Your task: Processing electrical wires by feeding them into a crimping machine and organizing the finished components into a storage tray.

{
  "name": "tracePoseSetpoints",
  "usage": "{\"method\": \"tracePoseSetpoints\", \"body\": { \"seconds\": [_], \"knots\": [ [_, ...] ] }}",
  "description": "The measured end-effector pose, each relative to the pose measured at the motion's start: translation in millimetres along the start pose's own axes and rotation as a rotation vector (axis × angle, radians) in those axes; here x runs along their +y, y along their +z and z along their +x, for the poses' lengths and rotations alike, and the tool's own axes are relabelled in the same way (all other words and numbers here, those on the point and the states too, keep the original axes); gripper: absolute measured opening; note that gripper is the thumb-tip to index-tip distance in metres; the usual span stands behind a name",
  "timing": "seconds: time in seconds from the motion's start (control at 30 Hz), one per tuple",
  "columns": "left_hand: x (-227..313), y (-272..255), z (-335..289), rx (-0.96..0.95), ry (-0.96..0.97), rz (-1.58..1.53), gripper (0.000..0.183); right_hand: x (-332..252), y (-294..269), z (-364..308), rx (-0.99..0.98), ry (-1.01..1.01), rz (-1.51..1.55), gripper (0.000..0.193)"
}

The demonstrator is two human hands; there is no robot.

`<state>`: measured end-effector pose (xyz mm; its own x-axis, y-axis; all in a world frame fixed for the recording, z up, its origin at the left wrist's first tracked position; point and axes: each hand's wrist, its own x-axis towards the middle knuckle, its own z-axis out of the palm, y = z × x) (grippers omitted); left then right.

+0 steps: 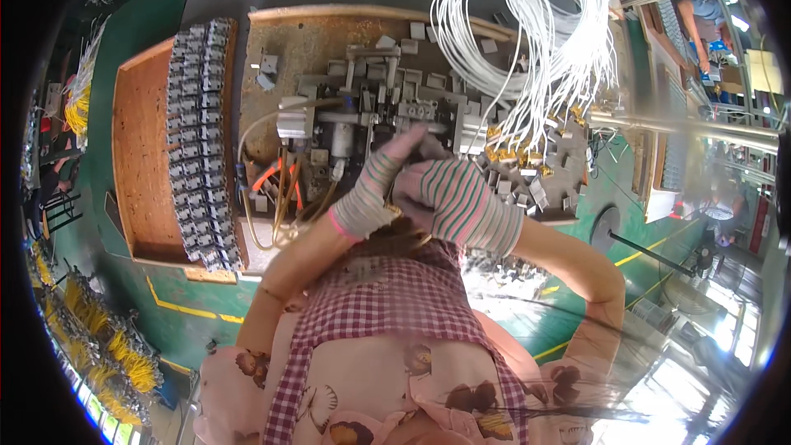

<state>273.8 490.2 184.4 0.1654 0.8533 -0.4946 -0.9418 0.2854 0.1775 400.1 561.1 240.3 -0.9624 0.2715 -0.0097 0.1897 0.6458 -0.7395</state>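
Both of my hands wear striped knit gloves and meet in front of a small metal bench fixture (pixel 342 140). My left hand (pixel 376 185) points up and to the right, its fingers closed together near the fixture's front. My right hand (pixel 449 198) is curled against it, the fingers bent inward. Whatever lies between the fingers is hidden by the gloves. Just beyond the fingertips sits a metal block with holes (pixel 418 110) on the fixture.
A bundle of white wires (pixel 527 41) lies coiled at the back right, its brass-coloured ends hanging among small grey parts (pixel 540 194). At left, a wooden tray (pixel 148 156) holds rows of grey parts (pixel 200 140). Orange-handled pliers (pixel 265 175) and hoses (pixel 284 206) lie left of my hands.
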Motion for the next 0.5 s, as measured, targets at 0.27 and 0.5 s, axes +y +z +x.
{"method": "tracePoseSetpoints", "body": {
  "seconds": [0.27, 0.5],
  "knots": [
    [-2, 3, 18, -0.369, 0.202, 0.320, 0.039, -14, -24, 0, 0.006, 0.017, 0.245, 0.008],
    [-36, 9, 1, -0.102, 0.095, 0.329, 0.043, 17, -70, -47, 0.508, -0.091, 0.813, 0.024]
  ]
}}
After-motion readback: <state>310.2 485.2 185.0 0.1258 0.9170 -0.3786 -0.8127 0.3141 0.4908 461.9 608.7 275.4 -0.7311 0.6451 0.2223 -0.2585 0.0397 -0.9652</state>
